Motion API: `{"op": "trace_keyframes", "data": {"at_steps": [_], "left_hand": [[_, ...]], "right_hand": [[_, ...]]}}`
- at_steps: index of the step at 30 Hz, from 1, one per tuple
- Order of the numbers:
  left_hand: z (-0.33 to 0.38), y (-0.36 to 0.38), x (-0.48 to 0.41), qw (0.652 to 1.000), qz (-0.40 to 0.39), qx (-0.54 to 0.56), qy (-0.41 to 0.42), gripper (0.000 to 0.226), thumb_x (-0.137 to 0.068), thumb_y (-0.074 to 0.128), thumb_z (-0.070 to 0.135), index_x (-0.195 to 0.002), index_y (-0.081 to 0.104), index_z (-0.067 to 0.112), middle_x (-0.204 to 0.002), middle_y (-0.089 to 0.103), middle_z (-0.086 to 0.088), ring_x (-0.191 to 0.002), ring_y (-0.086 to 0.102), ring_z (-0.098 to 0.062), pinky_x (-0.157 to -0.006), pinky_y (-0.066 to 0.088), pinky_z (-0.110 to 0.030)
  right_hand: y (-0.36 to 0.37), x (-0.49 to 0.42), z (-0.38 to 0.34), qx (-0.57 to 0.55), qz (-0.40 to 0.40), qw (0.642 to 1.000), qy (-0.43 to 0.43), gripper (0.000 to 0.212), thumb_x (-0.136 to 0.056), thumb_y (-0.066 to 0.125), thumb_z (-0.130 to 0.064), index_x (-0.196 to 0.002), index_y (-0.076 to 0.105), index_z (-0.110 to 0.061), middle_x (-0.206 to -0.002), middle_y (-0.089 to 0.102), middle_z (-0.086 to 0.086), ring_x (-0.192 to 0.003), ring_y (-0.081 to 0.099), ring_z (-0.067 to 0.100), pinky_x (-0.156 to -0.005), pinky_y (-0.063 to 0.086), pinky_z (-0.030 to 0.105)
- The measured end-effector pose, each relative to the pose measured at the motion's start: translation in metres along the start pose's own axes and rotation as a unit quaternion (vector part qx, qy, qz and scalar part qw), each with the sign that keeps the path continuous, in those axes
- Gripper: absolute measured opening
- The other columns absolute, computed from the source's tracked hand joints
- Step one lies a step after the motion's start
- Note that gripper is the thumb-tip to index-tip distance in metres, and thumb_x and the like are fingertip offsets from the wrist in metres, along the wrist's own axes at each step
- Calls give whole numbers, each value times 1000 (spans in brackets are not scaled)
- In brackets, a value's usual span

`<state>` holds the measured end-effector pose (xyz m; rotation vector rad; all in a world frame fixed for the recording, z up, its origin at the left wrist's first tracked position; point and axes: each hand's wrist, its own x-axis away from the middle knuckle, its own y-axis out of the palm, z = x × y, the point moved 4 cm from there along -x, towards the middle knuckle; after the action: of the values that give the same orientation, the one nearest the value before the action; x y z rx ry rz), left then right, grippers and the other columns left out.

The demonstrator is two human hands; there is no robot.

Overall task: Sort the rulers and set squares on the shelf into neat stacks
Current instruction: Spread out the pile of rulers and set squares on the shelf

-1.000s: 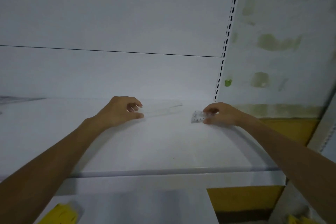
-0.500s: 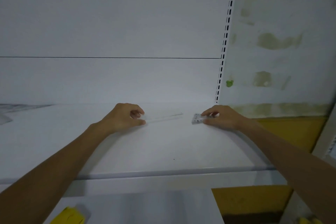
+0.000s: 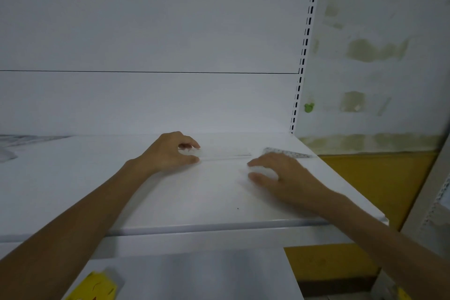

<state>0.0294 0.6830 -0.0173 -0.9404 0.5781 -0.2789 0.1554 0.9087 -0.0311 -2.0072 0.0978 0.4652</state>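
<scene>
1. Clear plastic ruler [image 3: 224,153] lies flat toward the back of the white shelf [image 3: 194,204]; left hand [image 3: 170,152] pinches its left end.
2. Small marked ruler [image 3: 288,153] lies flat by the shelf's right edge, just behind the right hand [image 3: 282,175].
3. Right hand is blurred and curled; can't tell its grip.
4. Open surface runs to the front lip; slotted upright [image 3: 305,51] and stained wall [image 3: 377,56] on the right.

White shelf [image 3: 170,202] — clear ruler [image 3: 226,154], marked ruler [image 3: 288,153].
</scene>
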Motion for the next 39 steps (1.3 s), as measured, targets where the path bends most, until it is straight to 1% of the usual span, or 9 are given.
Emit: {"op": "trace_keyframes", "data": {"at_steps": [2,4,12,16,20,26,31,35,39], "left_hand": [[-3,2,2,1000,-2,12,-2,26,-74,75,26,-98,66,32,-92,57,13,-85,52,2,-71,35,-4],[-8,5,4,1000,3,25,-10,24,-74,74,27,-94,65,36,-94,58,14,-89,53,1,-72,34,-5],[-13,14,2,999,-21,13,-22,25,-77,66,20,-97,64,36,-100,57,10,-93,51,-3,-76,35,-13],[-14,17,0,999,-29,-6,-26,22,-80,62,21,-96,64,35,-100,57,10,-98,53,-9,-89,41,-25],[-13,16,-1,999,-27,-30,-28,25,-83,55,18,-98,66,34,-102,59,6,-99,53,-12,-94,42,-33],[-12,15,6,997,-20,-67,-15,30,-89,51,16,-114,63,27,-112,58,-3,-108,52,-19,-96,40,-36],[-13,-6,20,998,36,-42,-23,24,-91,52,25,-114,60,25,-113,56,-1,-104,52,-15,-88,38,-26],[-29,-47,47,997,61,-47,-27,18,-89,57,25,-105,63,24,-107,60,1,-92,56,-11,-84,44,-27],[-75,-106,105,991,77,-87,-70,19,-88,59,27,-107,62,26,-108,59,4,-93,55,-9,-82,42,-25]], "right_hand": [[14,19,-15,36,-32,999,-20,37,-88,44,-54,-120,53,-40,-126,49,-17,-118,38,4,-99,28,26],[19,27,-23,68,-32,996,-46,41,-88,41,-56,-124,50,-40,-129,45,-18,-119,35,4,-98,26,26],[21,27,-22,75,-20,995,-57,42,-88,41,-56,-125,49,-40,-129,45,-18,-118,35,2,-95,24,23],[23,28,-22,78,-19,995,-60,43,-88,39,-57,-126,48,-40,-129,45,-18,-117,35,2,-96,25,23],[23,27,-22,76,-19,995,-56,43,-88,39,-57,-126,48,-39,-130,44,-17,-119,34,3,-98,25,24],[20,26,-23,72,-28,996,-47,41,-87,43,-55,-123,51,-39,-127,47,-16,-116,37,5,-96,28,26],[15,13,-29,55,-50,997,-1,32,-85,52,-52,-113,57,-37,-123,53,-11,-118,42,11,-102,33,34],[17,-26,-63,40,-5,999,-20,31,-89,55,-38,-117,57,-25,-122,56,-2,-112,49,14,-96,37,28],[38,-76,-141,18,59,995,-78,33,-90,54,-29,-122,55,-19,-119,58,2,-111,51,18,-91,40,29]]}}
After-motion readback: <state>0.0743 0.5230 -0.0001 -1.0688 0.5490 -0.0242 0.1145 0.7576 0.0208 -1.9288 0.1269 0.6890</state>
